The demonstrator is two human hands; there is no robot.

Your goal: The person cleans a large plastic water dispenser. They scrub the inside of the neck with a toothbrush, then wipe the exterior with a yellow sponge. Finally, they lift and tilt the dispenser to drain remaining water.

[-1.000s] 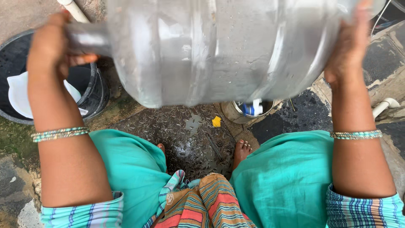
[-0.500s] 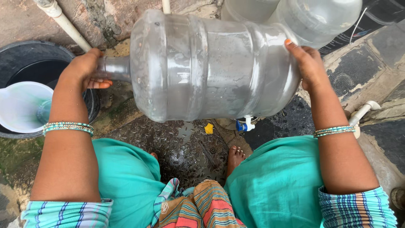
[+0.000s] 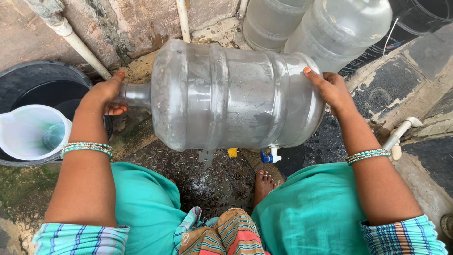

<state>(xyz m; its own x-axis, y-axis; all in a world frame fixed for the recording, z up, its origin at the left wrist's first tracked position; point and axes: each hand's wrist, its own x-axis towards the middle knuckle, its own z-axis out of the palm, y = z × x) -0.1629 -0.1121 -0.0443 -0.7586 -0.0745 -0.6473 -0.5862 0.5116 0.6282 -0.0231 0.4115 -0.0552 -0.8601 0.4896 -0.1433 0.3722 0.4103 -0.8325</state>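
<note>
Clear plastic water jug now lowered, lying sideways between our 2 hands: left hand wrapped shut over its neck, right hand spread open flat against its base. White pitcher beyond left wrist.

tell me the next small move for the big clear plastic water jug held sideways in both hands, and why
Probably tip the neck end down toward the wet ground. The big clear plastic water jug lies level, the left hand cupped over its mouth and the right hand on its base. Its inside looks cloudy, so lifting the left hand off with the neck lowered would likely let rinse water drain.
</note>
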